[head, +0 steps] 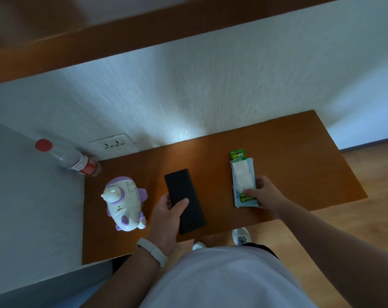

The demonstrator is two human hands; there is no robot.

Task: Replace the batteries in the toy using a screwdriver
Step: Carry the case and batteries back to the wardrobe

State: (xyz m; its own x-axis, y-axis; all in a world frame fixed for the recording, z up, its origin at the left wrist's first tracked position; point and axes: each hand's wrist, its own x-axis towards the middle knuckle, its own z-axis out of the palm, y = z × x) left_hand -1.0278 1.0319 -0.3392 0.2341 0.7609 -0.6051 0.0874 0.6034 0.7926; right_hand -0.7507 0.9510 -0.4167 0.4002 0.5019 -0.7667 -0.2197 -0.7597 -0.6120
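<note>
Gripping a black case [185, 201] with the left hand [168, 215], thumb curled over it, and pinching the battery pack [244, 174] with the right hand [264, 193], the person is seemingly just starting, the toy [125, 204] lying apparently unopened on the table [300, 170].

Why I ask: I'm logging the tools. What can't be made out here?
Head view:
Black rectangular box, gripped by the left hand: closed, contents hidden.
Green battery pack: white paper and the right hand's fingers cover it; count hidden.
White-and-purple plastic toy: any screws too small.
</note>
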